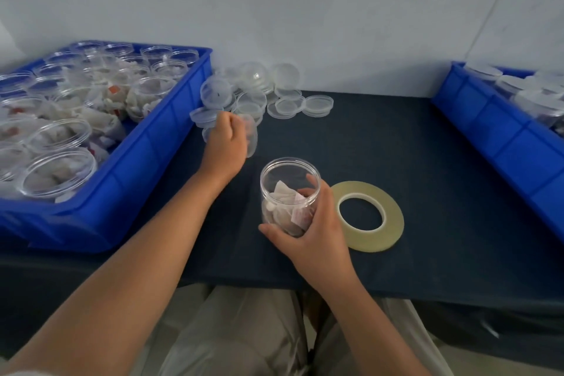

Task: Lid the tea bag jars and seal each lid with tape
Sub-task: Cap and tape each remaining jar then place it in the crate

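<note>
The right hand (pixel 317 232) is grasping an open jar (pixel 288 189) from its right side, the thumb lying across the near lower wall and the fingers wrapping round the far side, with two fingertips showing through the clear plastic below the rim; the jar is standing upright on the dark table cover (pixel 442 192), near the front edge and roughly in the middle, its mouth uncovered and several tea bags (pixel 285 198) lying inside; the left hand (pixel 227 140) is hovering at the near edge of the pile of clear lids (pixel 259 91) and is clasping one lid (pixel 251 134) in curled fingers, the lid's blurred edge showing just right of the knuckles; the pile is lying loose at the back of the table, against the pale wall (pixel 305 9) and touching the right side of the left blue crate (pixel 137 168); that crate is holding many open jars of tea bags (pixel 55 174), packed close together; just right of the held jar, a flat roll of clear tape (pixel 395 220) is lying on the cover, its left edge hidden behind the right hand; well apart to the right, a second blue crate (pixel 503 137) is sitting at an angle, carrying jars with lids on (pixel 534 94); below the table edge, the person's lap in light trousers (pixel 244 330) is showing.
</note>
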A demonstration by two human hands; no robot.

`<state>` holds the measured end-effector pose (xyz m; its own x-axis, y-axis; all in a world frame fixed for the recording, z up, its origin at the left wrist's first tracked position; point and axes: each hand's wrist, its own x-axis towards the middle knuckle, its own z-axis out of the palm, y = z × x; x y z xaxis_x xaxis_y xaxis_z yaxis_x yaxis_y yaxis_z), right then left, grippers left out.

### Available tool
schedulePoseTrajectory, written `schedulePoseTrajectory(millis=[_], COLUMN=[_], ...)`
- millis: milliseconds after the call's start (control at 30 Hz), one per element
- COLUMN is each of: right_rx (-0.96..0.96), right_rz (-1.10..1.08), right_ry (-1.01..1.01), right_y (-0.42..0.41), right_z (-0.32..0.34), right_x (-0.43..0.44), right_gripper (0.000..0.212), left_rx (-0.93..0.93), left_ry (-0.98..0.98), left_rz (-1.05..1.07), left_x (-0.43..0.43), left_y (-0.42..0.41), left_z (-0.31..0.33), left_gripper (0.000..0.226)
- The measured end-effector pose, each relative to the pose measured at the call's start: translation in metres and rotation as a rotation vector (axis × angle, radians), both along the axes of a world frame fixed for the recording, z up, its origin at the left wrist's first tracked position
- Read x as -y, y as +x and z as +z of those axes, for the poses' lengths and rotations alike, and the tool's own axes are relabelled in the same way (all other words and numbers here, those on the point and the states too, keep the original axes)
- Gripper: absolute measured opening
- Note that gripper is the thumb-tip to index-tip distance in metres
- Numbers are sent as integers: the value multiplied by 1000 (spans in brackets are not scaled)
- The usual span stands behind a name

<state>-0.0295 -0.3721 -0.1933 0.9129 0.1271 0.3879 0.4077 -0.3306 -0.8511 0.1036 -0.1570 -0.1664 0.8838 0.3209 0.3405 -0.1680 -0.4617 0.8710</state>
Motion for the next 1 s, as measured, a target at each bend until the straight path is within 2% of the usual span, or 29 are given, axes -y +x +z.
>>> schedulePoseTrajectory(millis=[67,100,133,200,267,300,367,400,467,533,567,733,800,833,933,1000], right_rx=[3,1,0,0,-3,-5,-7,-5,3,-6,-15,-65,-87,-102,-146,-154], right_rz=[-2,0,0,-3,-6,-6,-6,-6,-9,-10,-6,18,33,41,45,39], right_ry=[1,4,7,5,-2,-6,-8,-9,-11,-5,-1,15,26,34,62,55], right_y=[0,-1,-1,-1,-2,-2,-1,-2,-2,-1,-1,0,0,0,0,-1], right_z=[0,1,1,1,1,2,2,2,2,1,1,-3,-3,-3,-1,1], right_x=[0,0,0,0,0,0,0,0,0,0,0,1,1,1,2,1], right_gripper=[91,90,90,90,91,91,91,91,91,90,90,91,93,95,103,101], left_rx=[-91,-173,-269,-354,-272,-219,-122,-131,-266,-415,-423,-277,-295,-296,-168,-34], left_ry=[-341,-370,-289,145,549,645,738,741,666,727,782,949,921,846,431,309], left_rz=[-28,-33,-25,41,98,120,159,135,-43,-213,-234,-318,-314,-269,-143,-137], left_x=[-6,-9,-11,-16,-16,-14,-10,-9,-9,-9,-9,-8,-10,-10,-9,-4], left_y=[-11,-19,-28,-45,-58,-64,-72,-74,-77,-81,-83,-90,-91,-91,-92,-97], left_z=[8,9,7,-8,-22,-24,-19,-18,-20,-28,-32,-37,-36,-33,-10,14], left_gripper=[33,34,34,28,27,28,35,41,55,74,77,66,66,66,66,71])
